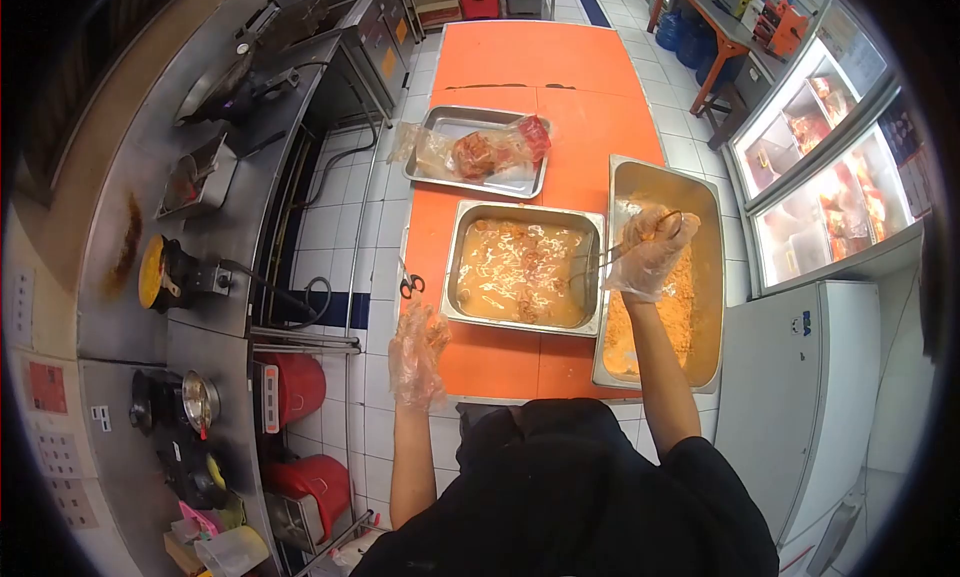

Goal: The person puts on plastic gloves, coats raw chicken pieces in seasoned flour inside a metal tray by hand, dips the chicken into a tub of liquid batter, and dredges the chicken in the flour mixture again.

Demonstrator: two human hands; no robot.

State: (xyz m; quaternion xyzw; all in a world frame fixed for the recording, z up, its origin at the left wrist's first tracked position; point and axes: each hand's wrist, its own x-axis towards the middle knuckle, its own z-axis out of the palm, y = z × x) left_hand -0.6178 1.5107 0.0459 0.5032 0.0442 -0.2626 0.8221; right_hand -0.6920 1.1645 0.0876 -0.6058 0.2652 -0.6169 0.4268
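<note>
- Clearly, the right hand (650,252) is wrapped in a loose, crinkled plastic glove and is held above the deep tub; its fingers are closed around a thin metal utensil (597,266).
- The far end of the utensil is reached over the rim of the square pan (453,267), where its tip is lost in the liquid (515,267); whether it is tongs or a ladle cannot be told.
- The liquid is cloudy, orange and glossy, broken by white glare; lumps of food are half sunk in it, their shapes hard to make out.
- The deep tub (708,327), long and steel-walled, is spread with orange crumbs (650,342) of a loose, grainy texture, partly covered by the right hand and forearm.
- The left hand (417,355) is also gloved in filmy plastic and is held at the table's left edge, just below the scissors (411,286); whether its fingers are spread or together cannot be told.
- Beyond the pan, a creased clear bag (480,155) with reddish contents, blurred by plastic, is laid across a shallow metal tray (520,188).
- The smooth orange table (540,57) is partly hidden by the black shirt (570,487).
</note>
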